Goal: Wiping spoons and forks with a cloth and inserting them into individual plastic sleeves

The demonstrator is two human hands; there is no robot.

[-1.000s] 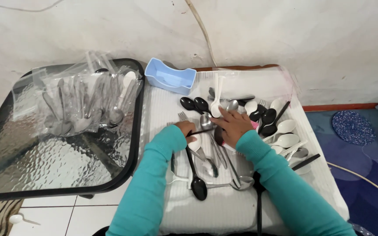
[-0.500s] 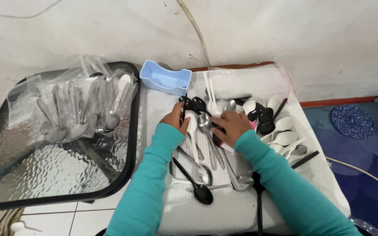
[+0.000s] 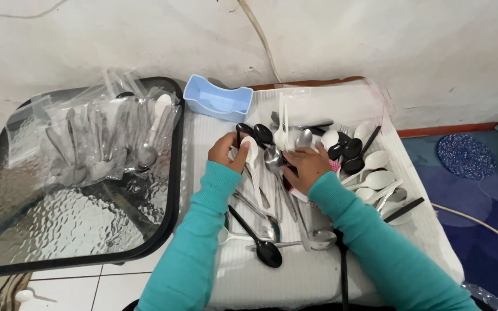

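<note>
The left hand [image 3: 226,151] has moved up from the pile, its grip now pinched around a white plastic spoon [image 3: 253,164] lifted above the white-covered tabletop [image 3: 295,276], while the right hand [image 3: 306,167] rests, fingers curled, on metal spoons [image 3: 278,173] beside it

Brightness: the scene is evenly and softly lit, as by daylight; no lamp is seen.
Shadows: only faint, soft shadows are cast beneath the left hand [image 3: 226,151] and right hand [image 3: 305,167] onto the white worktop [image 3: 295,276].
Glare: pale reflections are spread over the textured glass table [image 3: 59,224], and small highlights are caught on the clear plastic bags [image 3: 96,138].
Sharpness: the centre is rendered crisply; slight softness is noticed at the corners.
Distortion: straight edges are bowed outward by a wide lens.
</note>
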